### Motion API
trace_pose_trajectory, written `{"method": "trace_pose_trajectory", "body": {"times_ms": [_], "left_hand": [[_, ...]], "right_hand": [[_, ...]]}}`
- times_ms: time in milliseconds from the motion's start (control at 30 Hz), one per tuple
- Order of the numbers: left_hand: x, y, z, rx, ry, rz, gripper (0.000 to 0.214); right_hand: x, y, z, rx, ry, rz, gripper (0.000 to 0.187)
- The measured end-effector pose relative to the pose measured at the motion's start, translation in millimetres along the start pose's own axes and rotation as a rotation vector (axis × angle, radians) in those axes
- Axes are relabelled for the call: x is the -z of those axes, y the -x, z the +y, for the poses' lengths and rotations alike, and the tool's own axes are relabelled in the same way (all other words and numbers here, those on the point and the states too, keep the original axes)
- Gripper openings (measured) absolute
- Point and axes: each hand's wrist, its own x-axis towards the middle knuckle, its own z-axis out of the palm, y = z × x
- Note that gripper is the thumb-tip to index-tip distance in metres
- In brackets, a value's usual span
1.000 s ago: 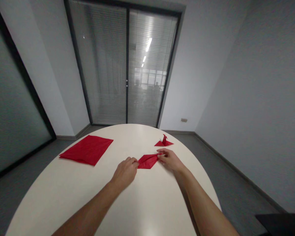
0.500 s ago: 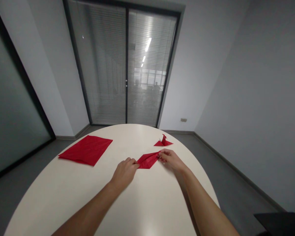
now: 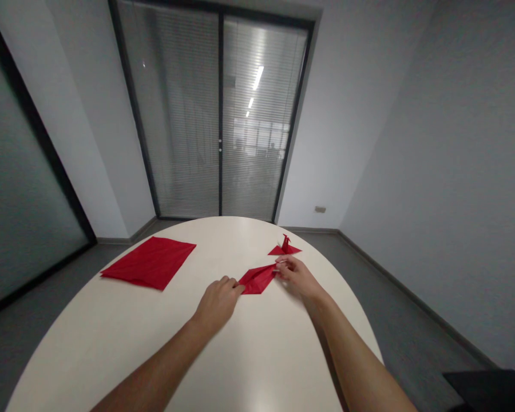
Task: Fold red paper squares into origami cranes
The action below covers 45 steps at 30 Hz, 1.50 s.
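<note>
Paper (image 3: pixel 257 278): red, thin, creased kite shape; long axis runs left-right.
Hands: left hand (image 3: pixel 218 302) and right hand (image 3: pixel 296 277) pinch opposite tips.

1 table (image 3: pixel 257 355). On it, 3 red paper things: 1 flat sheet (image 3: pixel 149 262) (perhaps a pile, unclear), 1 half-folded piece (image 3: pixel 257 278) and 1 small figure (image 3: pixel 285 246). 2 hands: 1 left hand (image 3: pixel 218 300), 1 right hand (image 3: pixel 297 276). 2 door panels (image 3: pixel 178 114). 1 wall socket (image 3: pixel 320 209).
</note>
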Motion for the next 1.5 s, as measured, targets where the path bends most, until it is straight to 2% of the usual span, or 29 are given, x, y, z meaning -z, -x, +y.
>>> {"method": "trace_pose_trajectory", "body": {"times_ms": [167,367,567,667,767,900,1100,1333,1400,1500], "left_hand": [[-1.0,1.8,-0.3,0.001,0.019,0.009,0.03],[-0.4,1.6,-6.8,0.002,0.038,0.032,0.029],[8.5,1.5,-1.3,0.07,0.028,0.065,0.028],[7.3,2.0,-0.2,0.089,0.035,0.096,0.029],[3.9,1.8,-1.2,0.109,0.046,0.11,0.029],[2.9,-0.6,-1.6,0.128,0.027,0.07,0.028],[3.5,-3.7,-1.1,0.162,0.03,0.016,0.023],[1.9,-2.8,-2.1,0.132,0.012,0.017,0.028],[2.4,-2.3,-1.9,0.123,0.004,0.016,0.029],[4.0,-1.5,-1.5,0.111,0.006,0.013,0.028]], "right_hand": [[5.7,1.2,-6.4,0.181,0.252,-0.006,0.021],[6.8,4.6,-10.4,0.137,0.419,-0.095,0.02],[4.9,7.0,-11.7,0.09,0.522,-0.136,0.021],[5.1,8.0,-12.7,0.056,0.549,-0.146,0.021],[5.7,9.5,-15.9,0.083,0.578,-0.161,0.016],[6.6,13.0,-22.8,0.119,0.625,-0.202,0.018],[5.4,16.8,-27.2,0.033,0.598,-0.277,0.014],[6.7,12.5,-22.5,0.067,0.476,-0.166,0.018],[5.5,13.1,-23.6,0.075,0.465,-0.177,0.024],[2.1,14.3,-25.7,0.094,0.493,-0.231,0.023]]}}
